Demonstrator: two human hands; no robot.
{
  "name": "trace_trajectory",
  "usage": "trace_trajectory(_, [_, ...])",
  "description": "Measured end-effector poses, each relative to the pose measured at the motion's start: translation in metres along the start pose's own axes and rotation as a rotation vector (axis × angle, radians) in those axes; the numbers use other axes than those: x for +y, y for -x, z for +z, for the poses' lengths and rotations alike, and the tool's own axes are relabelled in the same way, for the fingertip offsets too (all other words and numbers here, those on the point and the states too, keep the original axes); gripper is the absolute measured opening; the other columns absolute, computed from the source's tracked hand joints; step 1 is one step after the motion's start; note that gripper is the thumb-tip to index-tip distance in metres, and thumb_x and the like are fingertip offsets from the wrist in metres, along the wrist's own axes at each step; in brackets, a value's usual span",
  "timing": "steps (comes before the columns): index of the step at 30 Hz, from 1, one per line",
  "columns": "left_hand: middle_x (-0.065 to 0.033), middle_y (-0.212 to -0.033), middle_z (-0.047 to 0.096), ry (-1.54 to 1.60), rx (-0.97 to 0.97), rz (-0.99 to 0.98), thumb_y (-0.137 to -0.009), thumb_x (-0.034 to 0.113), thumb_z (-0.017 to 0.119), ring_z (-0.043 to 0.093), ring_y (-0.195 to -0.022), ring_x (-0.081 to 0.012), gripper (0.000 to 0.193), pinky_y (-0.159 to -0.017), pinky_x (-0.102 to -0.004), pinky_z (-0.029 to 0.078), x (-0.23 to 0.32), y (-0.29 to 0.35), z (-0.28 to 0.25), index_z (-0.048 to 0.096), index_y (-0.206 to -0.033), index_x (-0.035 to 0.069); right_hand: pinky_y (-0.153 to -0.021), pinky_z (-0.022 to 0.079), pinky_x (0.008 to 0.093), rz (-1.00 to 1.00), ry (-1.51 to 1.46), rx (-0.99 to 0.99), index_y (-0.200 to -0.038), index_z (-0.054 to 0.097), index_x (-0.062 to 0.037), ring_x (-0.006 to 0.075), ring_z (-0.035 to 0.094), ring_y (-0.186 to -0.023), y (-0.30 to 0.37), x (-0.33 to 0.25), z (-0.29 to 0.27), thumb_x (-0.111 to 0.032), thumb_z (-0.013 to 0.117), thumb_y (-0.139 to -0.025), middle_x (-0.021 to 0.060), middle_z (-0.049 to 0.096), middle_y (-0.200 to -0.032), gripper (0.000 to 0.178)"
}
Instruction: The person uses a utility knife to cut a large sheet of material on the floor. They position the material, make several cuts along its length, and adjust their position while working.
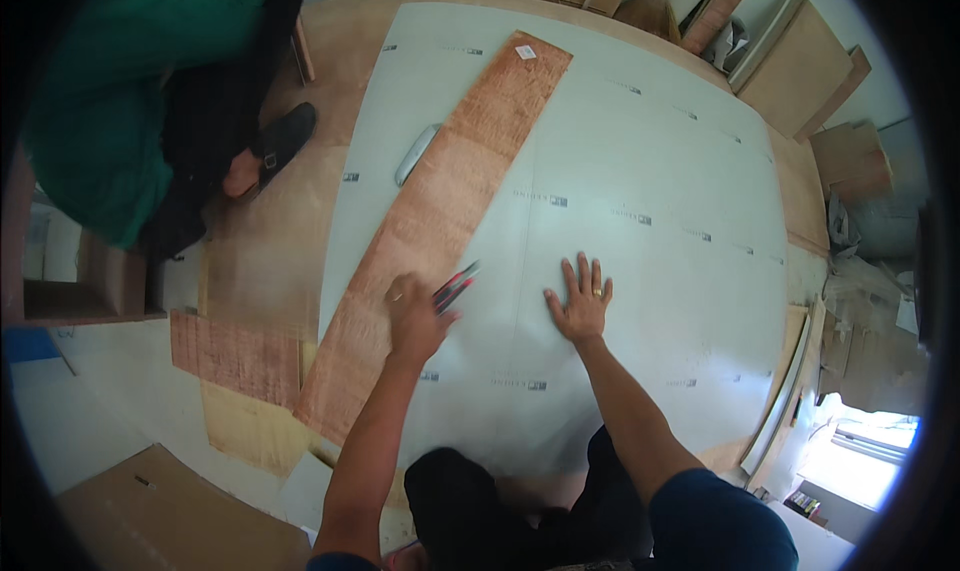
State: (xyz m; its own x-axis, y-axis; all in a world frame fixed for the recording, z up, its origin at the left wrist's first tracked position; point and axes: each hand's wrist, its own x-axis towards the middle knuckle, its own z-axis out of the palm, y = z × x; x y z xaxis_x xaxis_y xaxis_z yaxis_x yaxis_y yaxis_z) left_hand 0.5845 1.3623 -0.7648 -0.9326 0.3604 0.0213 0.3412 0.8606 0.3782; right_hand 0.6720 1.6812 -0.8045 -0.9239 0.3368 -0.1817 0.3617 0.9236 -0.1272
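Observation:
Under both hands lies a large pale grey-green sheet [700, 301] with small printed marks. Across its left side runs a long reddish-brown wooden board [470, 161], slanting from the near left to the far middle. My left hand [413, 321] is closed over the board's right edge on a slim red-and-black tool [456, 288] with a pale tip; motion blurs it, so its exact kind is unclear. To the right, my right hand [580, 303] rests flat on the sheet with fingers spread and a ring on one finger. A silvery oblong object [416, 156] sits against the board's far left edge.
At the upper left a person in a green top [150, 61] crouches, one dark shoe [287, 136] close to the sheet. Wood panels [800, 66] lean at the back right. A brown panel [170, 511] and wood offcuts [235, 356] lie at the near left.

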Motion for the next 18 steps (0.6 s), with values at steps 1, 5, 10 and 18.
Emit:
trace_trajectory(1, [-0.0239,-0.139,0.054,0.012,-0.024,0.027,-0.08,0.039,0.089,0.043,-0.139,-0.0447,0.069,-0.115,-0.0581,0.033,0.024,-0.042,0.008,0.062,-0.124,-0.006,-0.127,0.005,0.0668,-0.002,-0.002,0.003,-0.165,0.036,-0.0248,0.0372,0.01,-0.163,0.004,0.006,0.004,-0.064,0.047,-0.101,0.0094,0.02,-0.176,0.076])
trace_trajectory(5, [-0.0201,-0.138,0.052,-0.048,0.033,0.1,-0.085,0.028,0.084,0.045,-0.138,-0.0404,0.053,-0.114,-0.055,0.034,0.065,-0.181,0.037,0.063,-0.122,-0.003,-0.125,0.005,0.0694,-0.037,-0.043,0.015,-0.164,0.039,-0.0238,0.0392,0.011,-0.162,-0.001,-0.005,0.005,-0.063,0.049,-0.1,0.0103,0.022,-0.175,0.076])
trace_trajectory(10, [-0.0181,-0.134,0.054,-0.223,0.148,0.018,-0.085,0.017,0.077,0.049,-0.133,-0.0384,0.041,-0.109,-0.0549,0.038,0.067,-0.256,0.084,0.065,-0.119,-0.002,-0.124,0.002,0.0705,-0.009,-0.094,-0.076,-0.162,0.043,-0.0241,0.0385,0.009,-0.163,-0.008,0.007,0.002,-0.062,0.049,-0.1,0.0098,0.023,-0.175,0.073])
trace_trajectory(18, [-0.0143,-0.132,0.055,-0.068,0.152,0.132,-0.078,0.015,0.081,0.049,-0.134,-0.0352,0.044,-0.112,-0.0518,0.036,0.112,-0.325,0.125,0.06,-0.116,0.003,-0.124,-0.002,0.0707,-0.048,-0.226,-0.105,-0.16,0.046,-0.0243,0.0388,0.009,-0.162,-0.01,0.008,0.009,-0.059,0.049,-0.1,0.0077,0.024,-0.175,0.07])
